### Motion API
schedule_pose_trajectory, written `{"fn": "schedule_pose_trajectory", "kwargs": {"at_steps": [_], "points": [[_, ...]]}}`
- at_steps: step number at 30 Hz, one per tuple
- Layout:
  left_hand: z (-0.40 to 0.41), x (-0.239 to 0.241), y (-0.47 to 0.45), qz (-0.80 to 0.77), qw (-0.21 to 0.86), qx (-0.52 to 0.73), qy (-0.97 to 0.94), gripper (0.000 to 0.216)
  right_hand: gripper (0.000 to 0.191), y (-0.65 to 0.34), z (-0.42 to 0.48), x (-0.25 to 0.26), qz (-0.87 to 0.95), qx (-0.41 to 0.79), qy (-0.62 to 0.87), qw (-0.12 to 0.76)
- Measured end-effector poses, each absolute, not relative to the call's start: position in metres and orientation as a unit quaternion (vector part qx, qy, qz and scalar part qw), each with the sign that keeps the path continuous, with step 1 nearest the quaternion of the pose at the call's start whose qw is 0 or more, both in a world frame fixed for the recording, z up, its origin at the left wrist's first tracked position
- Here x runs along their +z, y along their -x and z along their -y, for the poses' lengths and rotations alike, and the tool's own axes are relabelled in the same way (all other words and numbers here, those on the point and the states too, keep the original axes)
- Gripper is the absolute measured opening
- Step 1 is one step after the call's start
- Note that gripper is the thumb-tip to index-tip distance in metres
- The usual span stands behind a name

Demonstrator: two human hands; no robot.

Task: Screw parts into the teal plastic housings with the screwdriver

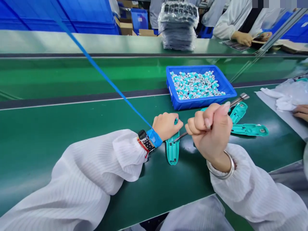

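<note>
A teal plastic housing half [172,152] lies on the green bench under my left hand [166,125], whose fingers curl around its far end and hold it down. My right hand [211,131] is closed in a fist around a metal rod-shaped tool [237,100]. The tool's thin tip meets the inside of the housing near its middle, and its thicker end sticks out above my fist. Just beyond my right hand, more teal housing pieces [250,129] rest on the bench, partly covered by it.
A blue bin [201,103] full of small teal-and-white parts stands behind my hands. A blue wrist strap cord [108,78] stretches from my left wrist to the upper left. Bagged dark sheets [178,27] are stacked across the line. Co-workers' hands [244,38] show at the far right.
</note>
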State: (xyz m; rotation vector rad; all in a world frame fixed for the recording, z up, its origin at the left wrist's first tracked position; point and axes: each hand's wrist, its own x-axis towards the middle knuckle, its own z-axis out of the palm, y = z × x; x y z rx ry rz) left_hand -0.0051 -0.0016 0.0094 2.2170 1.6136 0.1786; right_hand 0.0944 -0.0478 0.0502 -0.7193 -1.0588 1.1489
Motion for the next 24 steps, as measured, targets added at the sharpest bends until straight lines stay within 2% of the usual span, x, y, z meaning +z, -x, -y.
{"fn": "schedule_pose_trajectory", "kwargs": {"at_steps": [5,14,24], "points": [[0.003,0.013,0.004,-0.574,0.181,0.057,-0.797,0.03,0.042,-0.089,0.043,0.044,0.462,0.499,0.256,0.686],[0.001,0.011,0.003,-0.577,0.177,0.05,-0.796,0.032,0.042,-0.084,0.041,0.042,0.486,0.506,0.232,0.674],[0.003,0.016,0.004,-0.545,0.209,0.039,-0.811,0.035,0.028,-0.076,0.05,0.032,0.537,0.434,0.216,0.69]]}}
